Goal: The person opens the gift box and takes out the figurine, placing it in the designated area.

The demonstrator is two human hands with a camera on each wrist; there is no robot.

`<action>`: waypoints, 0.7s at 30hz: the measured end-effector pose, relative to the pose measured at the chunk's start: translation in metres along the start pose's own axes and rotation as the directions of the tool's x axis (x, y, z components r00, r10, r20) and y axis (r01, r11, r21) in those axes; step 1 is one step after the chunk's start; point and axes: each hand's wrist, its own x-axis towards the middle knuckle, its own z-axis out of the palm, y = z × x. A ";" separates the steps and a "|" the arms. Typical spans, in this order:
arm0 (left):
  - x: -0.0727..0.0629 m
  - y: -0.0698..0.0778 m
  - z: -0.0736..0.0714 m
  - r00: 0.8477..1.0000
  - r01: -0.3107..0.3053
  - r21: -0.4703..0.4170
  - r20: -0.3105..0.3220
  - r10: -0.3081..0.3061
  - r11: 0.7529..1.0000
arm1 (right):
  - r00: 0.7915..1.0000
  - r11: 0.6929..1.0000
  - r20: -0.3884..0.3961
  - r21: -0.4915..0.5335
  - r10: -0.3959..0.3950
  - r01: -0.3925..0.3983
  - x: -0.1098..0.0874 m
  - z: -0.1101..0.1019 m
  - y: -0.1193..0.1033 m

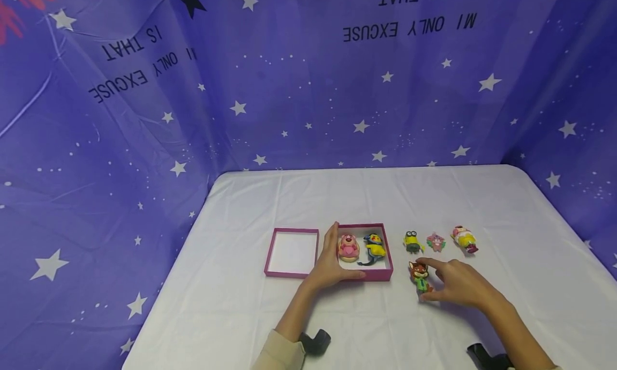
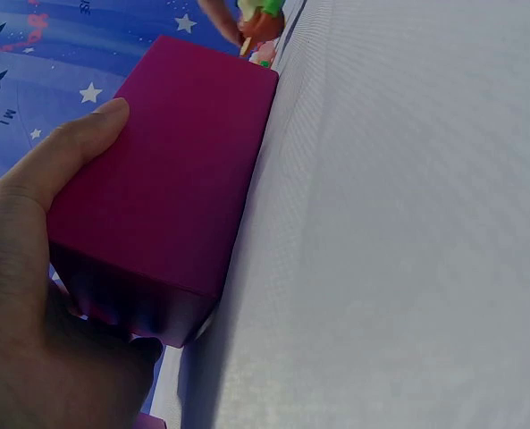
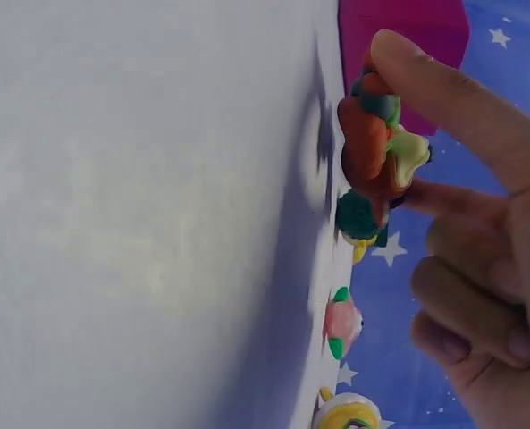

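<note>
My left hand grips a magenta open-topped box at its left end, the thumb on the near side and the fingers round the end. Inside the box lie a pink bear figurine and a blue-and-yellow figurine side by side. To the right of the box, my right hand pinches a fox figurine in a green shirt, thumb at its feet and index finger at its head. In the right wrist view the fox figurine has its back to the camera, its shadow apart from it on the cloth.
Behind the fox stand or lie a minion figurine, a small pink starfish figurine and a yellow-and-pink figurine. A magenta-rimmed lid lies left of the box. White cloth covers the table; purple star-patterned curtains surround it.
</note>
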 end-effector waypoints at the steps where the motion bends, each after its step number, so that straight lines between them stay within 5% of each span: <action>1: 0.000 0.000 0.000 1.000 -0.002 0.002 -0.001 0.002 1.000 | 1.000 1.000 -0.005 -0.003 -0.005 0.005 0.000 0.001 0.001; 21: 0.000 0.001 0.001 1.000 -0.004 -0.006 -0.002 0.004 1.000 | 0.999 0.999 0.004 -0.008 0.054 -0.054 -0.003 0.009 0.007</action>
